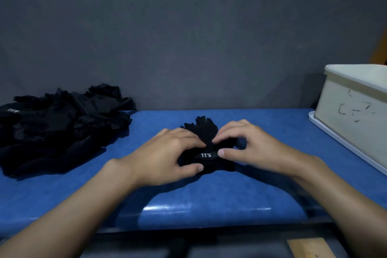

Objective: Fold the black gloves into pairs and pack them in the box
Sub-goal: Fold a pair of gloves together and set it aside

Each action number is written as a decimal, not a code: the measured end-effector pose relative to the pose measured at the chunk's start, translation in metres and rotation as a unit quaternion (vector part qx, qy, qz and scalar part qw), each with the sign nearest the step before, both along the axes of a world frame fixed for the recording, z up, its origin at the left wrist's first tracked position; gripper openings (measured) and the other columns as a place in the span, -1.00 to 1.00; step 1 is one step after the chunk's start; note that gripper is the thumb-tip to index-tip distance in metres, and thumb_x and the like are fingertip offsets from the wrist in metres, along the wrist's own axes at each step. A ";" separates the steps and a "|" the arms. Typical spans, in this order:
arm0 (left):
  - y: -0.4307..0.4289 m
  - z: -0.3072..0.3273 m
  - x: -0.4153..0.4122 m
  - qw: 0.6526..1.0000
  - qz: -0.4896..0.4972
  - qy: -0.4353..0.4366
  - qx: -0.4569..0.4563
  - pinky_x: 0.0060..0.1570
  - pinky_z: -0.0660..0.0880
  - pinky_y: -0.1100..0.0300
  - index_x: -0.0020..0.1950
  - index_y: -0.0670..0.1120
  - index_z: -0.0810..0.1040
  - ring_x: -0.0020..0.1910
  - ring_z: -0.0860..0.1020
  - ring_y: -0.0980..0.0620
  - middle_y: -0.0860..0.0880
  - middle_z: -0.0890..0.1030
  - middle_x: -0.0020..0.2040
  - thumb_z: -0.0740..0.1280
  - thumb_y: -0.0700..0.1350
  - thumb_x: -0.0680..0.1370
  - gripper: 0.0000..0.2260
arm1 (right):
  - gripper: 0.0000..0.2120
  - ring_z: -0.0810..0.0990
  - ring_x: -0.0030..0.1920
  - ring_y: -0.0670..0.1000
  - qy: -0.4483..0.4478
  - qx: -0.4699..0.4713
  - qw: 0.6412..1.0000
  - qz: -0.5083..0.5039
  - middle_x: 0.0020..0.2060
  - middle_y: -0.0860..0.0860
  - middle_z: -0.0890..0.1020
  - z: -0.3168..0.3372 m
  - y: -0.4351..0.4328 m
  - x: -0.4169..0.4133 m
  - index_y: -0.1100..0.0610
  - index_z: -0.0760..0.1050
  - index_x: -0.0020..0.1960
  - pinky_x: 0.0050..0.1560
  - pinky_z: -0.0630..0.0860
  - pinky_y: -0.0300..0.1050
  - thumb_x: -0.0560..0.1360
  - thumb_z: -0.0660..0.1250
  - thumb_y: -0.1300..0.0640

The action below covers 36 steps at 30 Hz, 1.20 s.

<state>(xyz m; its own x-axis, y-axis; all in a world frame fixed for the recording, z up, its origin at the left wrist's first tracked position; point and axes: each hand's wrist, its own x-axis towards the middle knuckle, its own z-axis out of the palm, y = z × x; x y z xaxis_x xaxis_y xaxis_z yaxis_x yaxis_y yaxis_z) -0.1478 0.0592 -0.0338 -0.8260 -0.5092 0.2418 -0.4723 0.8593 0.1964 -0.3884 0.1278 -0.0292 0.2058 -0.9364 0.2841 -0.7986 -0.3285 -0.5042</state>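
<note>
- Glove bundle (206,130): plain black, no pattern
- Label (206,155) on the bundle: dark ground with pale grey "5.11" lettering
- Pile of gloves (62,128): the same solid black, with one small tag (13,110) lettered in white
- Table top (209,190): deep blue, faintly mottled, with pale glossy streaks along its near edge
- Box (351,111): cream-white, with thin dark scribbled marks on its side
- Tray (312,118) under the box: white
- Wall (188,27): flat dull grey
- Strip (380,48) beyond the box: orange
- Board (310,248) below the table: light tan
</note>
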 end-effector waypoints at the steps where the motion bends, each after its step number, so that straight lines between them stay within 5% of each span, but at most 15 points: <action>1: 0.000 -0.001 0.000 1.000 -0.004 -0.007 0.004 0.33 0.36 0.09 0.37 0.11 0.51 0.33 0.39 0.25 0.22 0.51 0.32 0.23 0.32 0.45 -0.45 | -0.74 0.44 0.20 -0.21 0.000 0.020 1.000 0.013 0.05 -0.33 0.57 0.001 0.002 -0.001 -0.24 0.60 0.05 0.33 0.34 0.04 0.36 0.42 -0.21; 7: 0.001 -0.001 0.003 0.999 -0.006 -0.015 0.050 0.31 0.40 0.18 0.43 0.11 0.45 0.32 0.44 0.25 0.23 0.48 0.38 0.42 0.15 0.51 -0.49 | -0.57 0.46 0.26 -0.27 -0.010 0.141 0.989 0.049 0.21 -0.32 0.49 0.000 0.008 -0.010 -0.18 0.58 0.18 0.36 0.34 -0.20 0.38 0.56 0.11; 16: -0.002 -0.003 0.005 1.000 -0.017 0.000 0.001 0.27 0.43 0.15 0.40 0.10 0.50 0.29 0.42 0.21 0.18 0.47 0.30 0.43 0.17 0.49 -0.51 | -0.61 0.42 0.28 -0.34 0.009 0.115 0.993 0.038 0.23 -0.33 0.50 0.002 0.009 -0.011 -0.07 0.58 0.24 0.24 0.24 -0.54 0.45 0.49 0.18; 25: -0.001 -0.002 0.006 1.000 0.003 0.015 0.025 0.19 0.47 0.14 0.45 0.17 0.38 0.21 0.47 0.26 0.27 0.50 0.25 0.45 0.16 0.47 -0.42 | -0.83 0.65 0.00 -0.18 -0.065 0.059 0.996 0.015 -0.07 -0.13 0.70 -0.003 0.008 -0.007 0.07 0.63 0.09 0.08 0.52 -0.28 0.61 0.28 0.20; 32: 0.002 -0.004 0.002 0.988 -0.003 0.126 0.088 0.05 0.53 0.06 0.30 0.10 0.55 0.00 0.62 0.12 0.17 0.67 0.03 0.29 0.02 0.60 -0.72 | -0.78 0.54 -0.24 -0.26 -0.109 0.044 0.993 0.000 -0.30 -0.24 0.61 0.000 0.005 -0.007 0.03 0.58 -0.10 -0.14 0.40 -0.39 0.63 0.22 0.22; 34: 0.002 -0.004 0.000 0.976 0.007 0.178 0.124 0.01 0.53 0.04 0.20 0.06 0.60 -0.08 0.63 0.07 0.13 0.68 -0.08 0.31 -0.06 0.62 -0.82 | -0.80 0.56 -0.19 -0.19 -0.129 0.043 0.991 0.003 -0.25 -0.15 0.64 0.001 0.005 -0.008 0.05 0.60 -0.06 -0.10 0.46 -0.24 0.64 0.22 0.13; 36: 0.003 -0.003 -0.002 0.962 0.023 0.222 0.159 0.04 0.55 0.04 0.10 0.02 0.62 -0.09 0.65 0.07 0.10 0.70 -0.11 0.32 -0.10 0.62 -0.89 | -0.74 0.60 -0.14 0.05 -0.161 0.041 0.986 0.007 -0.15 0.05 0.67 0.004 0.006 -0.006 0.03 0.62 0.00 -0.05 0.54 0.10 0.60 0.23 -0.09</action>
